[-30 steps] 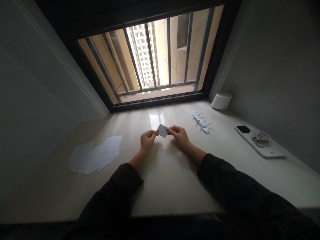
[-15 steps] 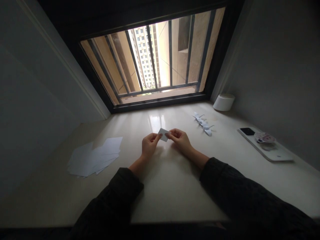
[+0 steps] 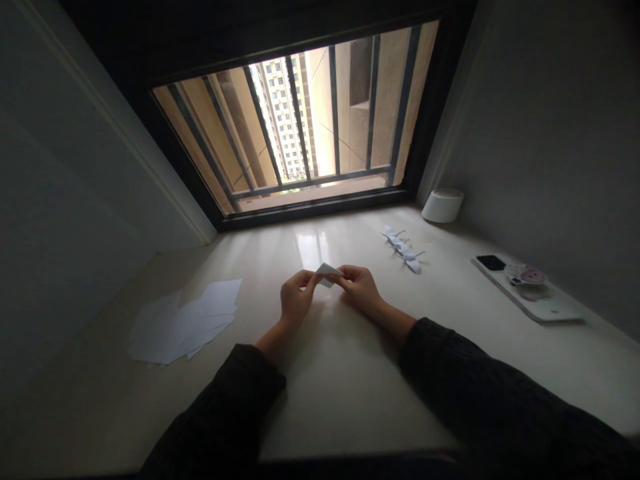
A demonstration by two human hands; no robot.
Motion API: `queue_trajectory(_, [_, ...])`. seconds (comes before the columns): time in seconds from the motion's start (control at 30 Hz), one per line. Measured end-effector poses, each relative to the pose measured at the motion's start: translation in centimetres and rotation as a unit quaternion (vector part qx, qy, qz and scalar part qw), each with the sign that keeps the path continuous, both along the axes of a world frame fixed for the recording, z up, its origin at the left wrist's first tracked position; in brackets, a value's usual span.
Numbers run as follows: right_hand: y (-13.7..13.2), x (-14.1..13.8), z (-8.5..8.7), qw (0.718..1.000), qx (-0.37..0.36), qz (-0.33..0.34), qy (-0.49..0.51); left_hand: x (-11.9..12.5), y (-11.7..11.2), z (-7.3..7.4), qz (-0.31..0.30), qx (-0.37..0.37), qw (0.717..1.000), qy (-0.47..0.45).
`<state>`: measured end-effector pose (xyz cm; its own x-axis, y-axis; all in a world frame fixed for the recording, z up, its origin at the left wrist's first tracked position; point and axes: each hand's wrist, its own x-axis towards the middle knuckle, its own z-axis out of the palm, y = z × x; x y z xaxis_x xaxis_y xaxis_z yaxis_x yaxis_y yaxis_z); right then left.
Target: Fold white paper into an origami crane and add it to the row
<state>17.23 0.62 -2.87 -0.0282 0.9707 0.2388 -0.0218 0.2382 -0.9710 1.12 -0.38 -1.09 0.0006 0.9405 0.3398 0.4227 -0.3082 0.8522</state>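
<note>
A small folded piece of white paper [image 3: 327, 273] is held just above the pale stone sill [image 3: 340, 360], in the middle of the view. My left hand [image 3: 295, 299] pinches its left end with thumb and fingers closed. My right hand [image 3: 361, 288] pinches its right end the same way. Both sleeves are dark. To the left lies a loose stack of white paper sheets [image 3: 183, 322]. Several small folded paper figures [image 3: 404, 247] lie in a row to the right of my hands.
A barred window [image 3: 300, 127] rises behind the sill. A white round container [image 3: 443, 204] stands in the back right corner. A white phone [image 3: 527, 289] with a round sticker grip lies at the right, near the wall. Walls close in on both sides.
The paper has gone from a flat, tilted piece to a narrower, folded shape between my fingers. My hands have moved a little closer together and lower.
</note>
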Motion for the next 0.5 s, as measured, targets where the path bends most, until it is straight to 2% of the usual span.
queue_trajectory(0.17, [-0.31,0.11,0.37,0.998,-0.039,0.003,0.053,0.23,0.02,0.02,-0.053,-0.028,0.997,-0.04])
queue_trajectory(0.4, [-0.47,-0.07,0.27,0.996,-0.061,-0.002,0.059,0.42,-0.05,-0.22,-0.018,-0.026,0.999,0.002])
queue_trajectory(0.5, [-0.47,-0.1,0.27,0.996,-0.067,0.001,0.063,0.41,0.04,-0.25,-0.029,-0.021,0.999,0.0])
